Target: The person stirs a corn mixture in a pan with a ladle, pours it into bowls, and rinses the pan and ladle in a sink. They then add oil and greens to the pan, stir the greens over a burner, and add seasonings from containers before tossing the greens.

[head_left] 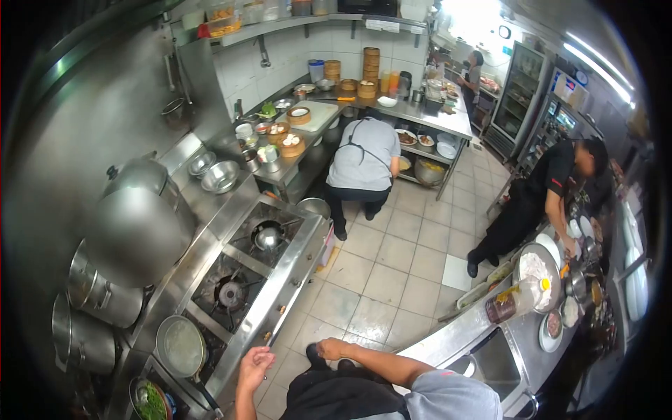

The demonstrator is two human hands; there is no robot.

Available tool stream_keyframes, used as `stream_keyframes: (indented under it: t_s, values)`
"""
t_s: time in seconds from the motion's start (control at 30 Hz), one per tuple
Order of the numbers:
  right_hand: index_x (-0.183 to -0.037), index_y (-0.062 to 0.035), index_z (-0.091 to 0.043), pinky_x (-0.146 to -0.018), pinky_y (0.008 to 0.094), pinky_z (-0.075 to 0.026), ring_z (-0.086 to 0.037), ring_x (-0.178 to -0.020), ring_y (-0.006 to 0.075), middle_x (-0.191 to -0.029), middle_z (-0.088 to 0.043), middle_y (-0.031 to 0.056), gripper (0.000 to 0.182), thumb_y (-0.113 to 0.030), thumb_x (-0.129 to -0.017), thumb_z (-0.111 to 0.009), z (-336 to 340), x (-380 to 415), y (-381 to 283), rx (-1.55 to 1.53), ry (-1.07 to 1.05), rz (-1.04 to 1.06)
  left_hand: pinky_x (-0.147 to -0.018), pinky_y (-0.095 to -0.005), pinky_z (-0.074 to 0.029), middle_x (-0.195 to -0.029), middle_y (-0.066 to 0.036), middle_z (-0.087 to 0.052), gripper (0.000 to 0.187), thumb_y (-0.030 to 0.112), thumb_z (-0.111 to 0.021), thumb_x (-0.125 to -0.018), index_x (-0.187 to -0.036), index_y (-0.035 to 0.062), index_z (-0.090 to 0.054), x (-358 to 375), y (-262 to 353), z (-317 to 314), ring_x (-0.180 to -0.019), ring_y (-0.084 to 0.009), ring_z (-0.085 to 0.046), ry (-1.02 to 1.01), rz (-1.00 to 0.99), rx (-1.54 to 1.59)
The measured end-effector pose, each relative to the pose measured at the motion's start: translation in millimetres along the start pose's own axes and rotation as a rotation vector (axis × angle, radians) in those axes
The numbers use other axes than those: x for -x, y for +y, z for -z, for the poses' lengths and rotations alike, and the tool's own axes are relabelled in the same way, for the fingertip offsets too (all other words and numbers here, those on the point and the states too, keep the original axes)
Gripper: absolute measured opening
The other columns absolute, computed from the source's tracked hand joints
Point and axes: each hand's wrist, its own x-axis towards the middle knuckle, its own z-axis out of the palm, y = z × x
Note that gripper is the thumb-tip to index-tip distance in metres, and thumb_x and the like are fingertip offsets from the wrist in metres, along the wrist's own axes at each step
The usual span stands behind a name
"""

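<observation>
My left hand (257,365) is raised in front of the stove's front edge, fingers loosely bent and apart, with nothing visible in it. My right hand (333,348) is in front of my dark apron (343,395), above the tiled floor, with its fingers curled in. Whether anything is inside those fingers is hidden. Nearest to my left hand is a pan (181,344) of cloudy liquid on the stove, its handle pointing toward me. Below it sits a second pan (148,402) with green vegetables.
Steel stove (280,269) with burners and large pots (105,294) at left. A person (362,154) bends under the counter ahead; another (549,182) leans over the right-hand counter, where an oil bottle (514,301) stands by a sink (493,364). A third person (473,73) stands farther back.
</observation>
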Motion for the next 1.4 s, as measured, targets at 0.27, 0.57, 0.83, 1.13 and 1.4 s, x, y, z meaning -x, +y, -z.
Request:
stream_keyframes:
  t_s: [0.27, 0.57, 0.83, 1.13, 1.4]
  values:
    - [-0.111, -0.0005, -0.066, -0.088, 0.0470, -0.052, -0.065, -0.102, 0.0419, -0.108, -0.068, 0.0246, 0.036, -0.025, -0.086, -0.057, -107.2, 43.9, -99.4, 0.186, -0.355, 0.016, -0.091, -0.0325, -0.050, -0.110, -0.011, -0.068, 0.045, 0.030, -0.066, -0.095, -0.126, 0.0003, -0.054, 131.5, -60.4, -7.4, -0.106, -0.0179, -0.063, -0.226, -0.133, -0.013]
    - [-0.107, 0.0008, -0.067, -0.080, 0.0423, -0.053, -0.069, -0.088, 0.0349, -0.093, -0.070, 0.0226, 0.030, -0.022, -0.088, -0.064, -269.2, 25.9, -290.2, 0.084, -0.333, 0.446, -0.093, -0.0324, -0.050, -0.114, -0.010, -0.064, 0.042, 0.018, -0.065, -0.097, -0.134, 0.0054, -0.049, 443.5, -183.4, 107.1, -0.107, -0.0166, -0.062, 0.258, -0.131, 0.274]
    - [-0.127, 0.0073, -0.047, -0.088, 0.0479, -0.051, -0.064, -0.101, 0.0453, -0.103, -0.065, 0.0320, 0.067, -0.039, -0.084, -0.070, -381.9, -81.8, -502.7, 0.137, 0.048, 0.368, -0.089, -0.0304, -0.050, -0.108, -0.008, -0.065, 0.035, 0.018, -0.063, -0.097, -0.128, 0.0047, -0.054, 603.3, -279.9, 171.8, -0.101, -0.0163, -0.062, 0.731, 0.059, 0.230]
    - [-0.137, 0.0050, -0.041, -0.096, 0.0495, -0.045, -0.059, -0.109, 0.0492, -0.110, -0.062, 0.0361, 0.059, -0.019, -0.087, -0.058, -336.2, -102.9, -509.8, 0.322, -0.089, 0.453, -0.088, -0.0341, -0.050, -0.109, -0.011, -0.065, 0.049, 0.033, -0.070, -0.091, -0.128, 0.0054, -0.055, 533.4, -315.5, 290.7, -0.101, -0.0207, -0.061, 0.556, 0.087, 0.235]
    - [-0.150, -0.0083, -0.037, -0.066, 0.0505, -0.052, -0.066, -0.072, 0.0400, -0.082, -0.067, 0.0224, 0.057, -0.024, -0.097, -0.051, -302.2, -97.5, -506.0, 0.687, -0.041, 0.462, -0.056, -0.0360, -0.053, -0.094, -0.016, -0.065, 0.058, 0.047, -0.067, -0.090, -0.117, -0.0032, -0.054, 320.1, -326.3, 439.4, -0.070, -0.0221, -0.066, 0.969, 0.183, 0.366]
